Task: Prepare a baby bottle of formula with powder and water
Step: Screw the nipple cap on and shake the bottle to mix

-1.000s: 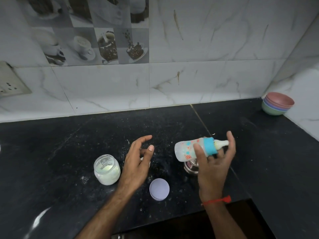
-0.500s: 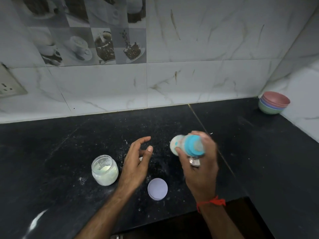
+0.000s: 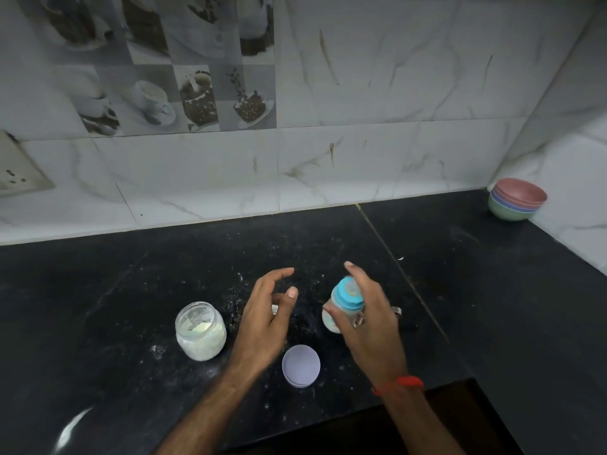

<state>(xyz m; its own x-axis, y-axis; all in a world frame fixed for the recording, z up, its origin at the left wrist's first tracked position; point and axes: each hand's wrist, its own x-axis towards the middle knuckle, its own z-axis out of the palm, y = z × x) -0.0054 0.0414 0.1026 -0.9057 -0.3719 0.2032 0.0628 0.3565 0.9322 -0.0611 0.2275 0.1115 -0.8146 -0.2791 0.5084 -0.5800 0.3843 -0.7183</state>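
My right hand (image 3: 368,326) grips a small baby bottle (image 3: 341,307) with a blue collar and a teat, held above the black counter (image 3: 492,290) with the teat end towards me. The bottle's body is white with small printed marks. My left hand (image 3: 266,316) hovers to its left, fingers loosely spread, holding nothing. An open glass jar of white powder (image 3: 200,331) stands left of that hand. The jar's pale lilac lid (image 3: 301,365) lies flat near the counter's front edge, between my wrists. A steel vessel (image 3: 395,311) shows partly behind my right hand.
A stack of coloured bowls (image 3: 517,199) sits in the far right corner against the tiled wall. Spilt powder dusts the counter around the jar. A wall socket (image 3: 18,169) is at the far left. The counter's front edge runs just below my wrists.
The bottle lay sideways with the teat pointing right a second ago; my right hand has swung it so the teat end faces me. The left hand has stayed put.
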